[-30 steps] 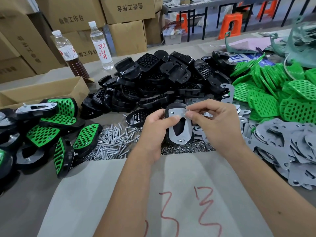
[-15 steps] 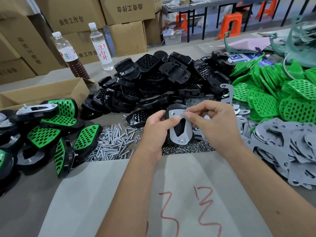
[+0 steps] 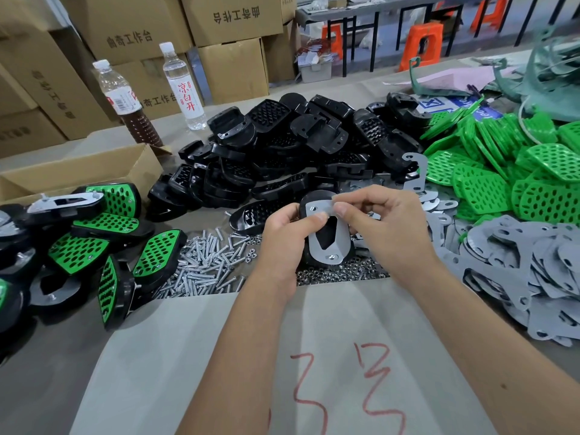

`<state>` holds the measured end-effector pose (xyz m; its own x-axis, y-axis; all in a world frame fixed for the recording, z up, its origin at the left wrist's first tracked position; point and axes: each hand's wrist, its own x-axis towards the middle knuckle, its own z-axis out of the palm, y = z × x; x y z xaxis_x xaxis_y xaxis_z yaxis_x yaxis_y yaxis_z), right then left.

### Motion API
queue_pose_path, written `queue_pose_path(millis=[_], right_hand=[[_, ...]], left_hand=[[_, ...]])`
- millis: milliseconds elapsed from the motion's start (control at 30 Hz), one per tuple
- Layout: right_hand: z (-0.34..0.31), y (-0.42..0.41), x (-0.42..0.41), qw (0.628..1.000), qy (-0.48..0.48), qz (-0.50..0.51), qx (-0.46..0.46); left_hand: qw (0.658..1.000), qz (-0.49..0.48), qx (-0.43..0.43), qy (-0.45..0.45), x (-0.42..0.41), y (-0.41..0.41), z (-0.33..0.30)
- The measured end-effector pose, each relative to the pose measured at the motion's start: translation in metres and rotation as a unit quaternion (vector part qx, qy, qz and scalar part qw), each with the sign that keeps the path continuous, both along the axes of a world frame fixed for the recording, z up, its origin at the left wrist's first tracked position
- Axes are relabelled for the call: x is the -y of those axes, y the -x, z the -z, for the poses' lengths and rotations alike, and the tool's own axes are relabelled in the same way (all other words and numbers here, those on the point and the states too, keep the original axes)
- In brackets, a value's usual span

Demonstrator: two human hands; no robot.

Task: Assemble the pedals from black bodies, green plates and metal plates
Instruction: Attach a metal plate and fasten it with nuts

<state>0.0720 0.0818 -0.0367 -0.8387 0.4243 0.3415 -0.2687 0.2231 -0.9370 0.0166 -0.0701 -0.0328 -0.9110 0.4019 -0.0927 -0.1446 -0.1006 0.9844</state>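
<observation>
**Pedal held in both hands above the fastener piles**

The left hand [image 3: 284, 243] grips a black pedal body [image 3: 306, 211] from its left side, fingers curled behind it and the thumb pressed on the face of the grey metal plate [image 3: 340, 243] that lies on the body. The right hand [image 3: 387, 227] pinches the top right corner of this plate between thumb and forefinger; whether a small part sits in the pinch cannot be told. A screw end shows at the plate's lower end and a hole at its upper left corner.

Taking the held pedal as the landmark: just behind it rises the heap of black bodies [image 3: 298, 146]. To its right lie the green plates [image 3: 489, 183], and right and nearer the camera the loose metal plates [image 3: 518, 268]. Directly below it is a strip of nuts [image 3: 339, 273]; to its lower left, a pile of screws [image 3: 204, 265]. Farther left lie finished pedals [image 3: 81, 246] with green faces, beside an open cardboard box [image 3: 94, 171]. Behind and left of the pedal stand two bottles [image 3: 183, 86]. In front of it, a grey sheet [image 3: 219, 356] with red marks covers the table.
</observation>
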Motion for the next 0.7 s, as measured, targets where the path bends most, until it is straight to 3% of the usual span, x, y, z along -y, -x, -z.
queue_pose_path(millis=[433,600,700], right_hand=[[0.003,-0.0024,0.0042,0.992,-0.084,0.083,-0.038],[-0.0023,-0.004,0.0074,0.999,-0.021,0.019,-0.029],[-0.0033,-0.0054,0.0058,0.998,0.004,0.059,-0.03]], left_hand=[[1.0,-0.025,0.015,-0.003,-0.001,0.0008,0.001],[0.999,-0.026,0.021,-0.006,-0.0012,0.0004,0.0002],[0.998,-0.041,0.041,-0.017,0.0,0.0018,-0.0006]])
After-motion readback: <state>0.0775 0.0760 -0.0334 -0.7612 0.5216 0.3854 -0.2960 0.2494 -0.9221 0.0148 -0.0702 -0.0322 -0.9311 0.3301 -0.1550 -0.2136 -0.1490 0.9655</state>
